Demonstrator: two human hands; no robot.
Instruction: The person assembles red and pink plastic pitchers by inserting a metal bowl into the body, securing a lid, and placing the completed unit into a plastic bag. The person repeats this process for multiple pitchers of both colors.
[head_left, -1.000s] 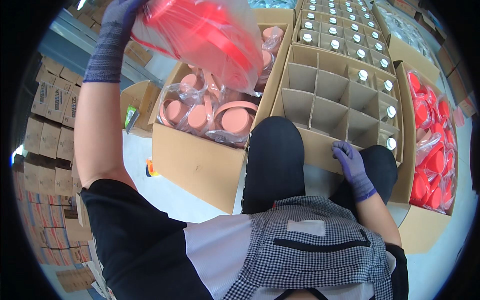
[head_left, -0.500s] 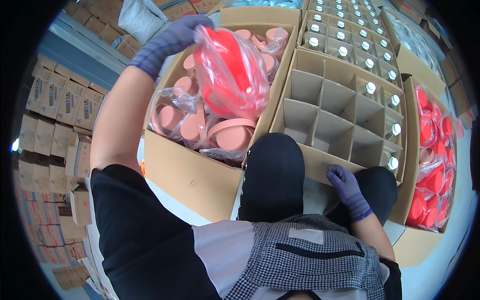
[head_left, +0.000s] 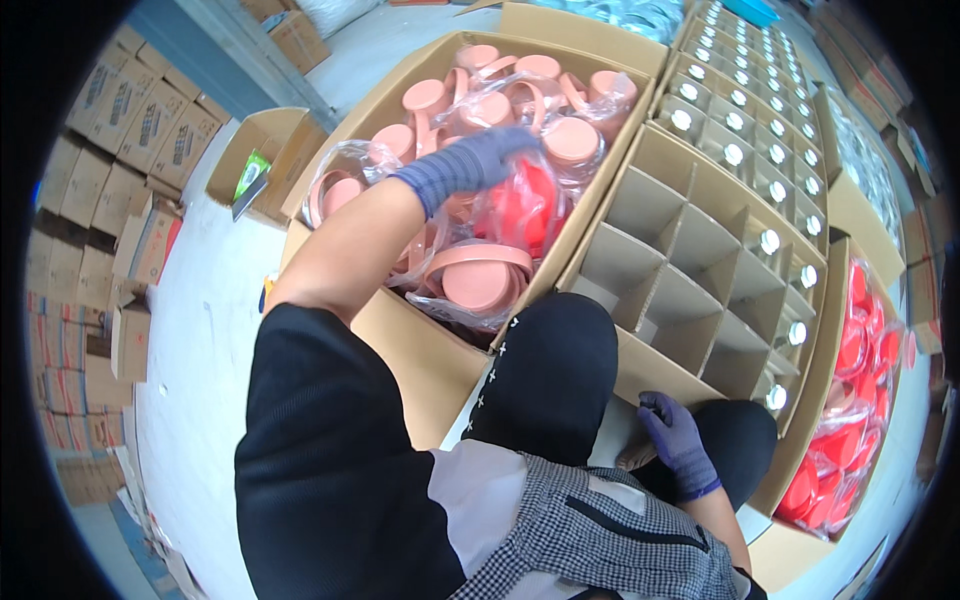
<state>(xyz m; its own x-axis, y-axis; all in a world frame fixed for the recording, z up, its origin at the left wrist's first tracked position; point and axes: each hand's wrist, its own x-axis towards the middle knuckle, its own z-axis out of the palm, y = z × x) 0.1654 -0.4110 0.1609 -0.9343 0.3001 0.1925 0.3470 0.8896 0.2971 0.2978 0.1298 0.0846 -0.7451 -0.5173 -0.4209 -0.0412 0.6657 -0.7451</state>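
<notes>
My left hand [head_left: 468, 168], in a purple-grey glove, reaches into a cardboard box [head_left: 412, 365] of pink round lids with loop handles [head_left: 475, 284]. It is closed on the top of a clear plastic bag of red lids [head_left: 527, 205], which rests among the pink ones; its fingertips are slightly blurred. My right hand [head_left: 680, 450], gloved in purple, rests by my knee with its fingers curled in and nothing showing in them. Just beyond it is a divided carton [head_left: 655, 375], with clear bottles with pale caps [head_left: 768, 242] in its right column and bare compartments to the left.
More capped bottles [head_left: 735, 122] stand in cartons at the back. To the right, a box [head_left: 797, 465] holds bagged red lids [head_left: 840, 440]. An open carton [head_left: 262, 150] with a green packet sits on the floor at left, near stacked cartons [head_left: 165, 140].
My left hand has come down and to the right, lowering the bag of red lids onto the pink lids. My right hand stays by my knee, still curled. The whole view has shifted.
</notes>
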